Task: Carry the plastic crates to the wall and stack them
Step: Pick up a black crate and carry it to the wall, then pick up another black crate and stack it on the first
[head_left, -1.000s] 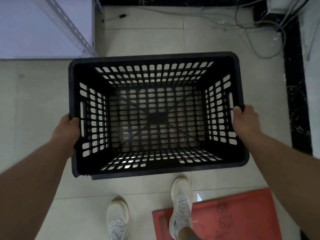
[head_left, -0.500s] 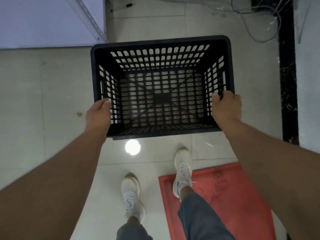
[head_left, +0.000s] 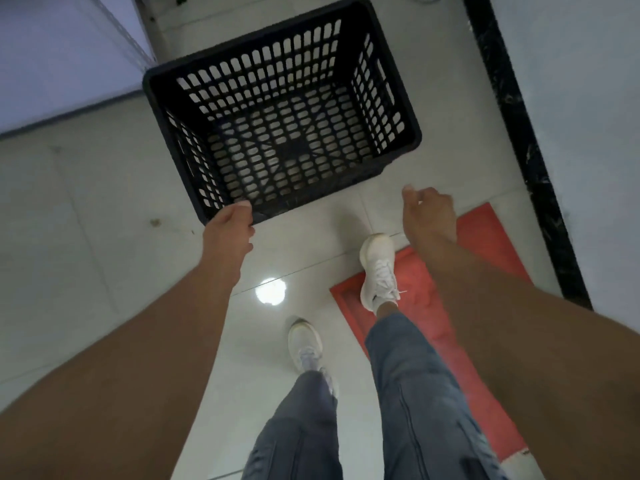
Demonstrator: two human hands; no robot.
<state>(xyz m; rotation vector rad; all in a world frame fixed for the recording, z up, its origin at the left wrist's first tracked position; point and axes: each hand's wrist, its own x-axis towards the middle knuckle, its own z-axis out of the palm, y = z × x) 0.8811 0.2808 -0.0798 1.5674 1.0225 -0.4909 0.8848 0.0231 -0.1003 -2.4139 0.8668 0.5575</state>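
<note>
- The feet (head_left: 377, 268) stand near the camera; the right one is on a red lid (head_left: 485, 237), which may slide, so it is better to step off it with care.
- The right hand (head_left: 429, 213) is free, apart from the crate (head_left: 284, 112); its fingers are loosely curled and hold nothing.
- The left hand (head_left: 230, 225) touches the near corner of the rim; whether the fingers close around it, I cannot tell; I judge it only steadies.
- The crate sits empty on the floor (head_left: 69, 209), a little turned; a push at this corner would square it before the hand goes away.
- Beyond it the wall (head_left: 52, 46) rises; the crate looks close to it.
</note>
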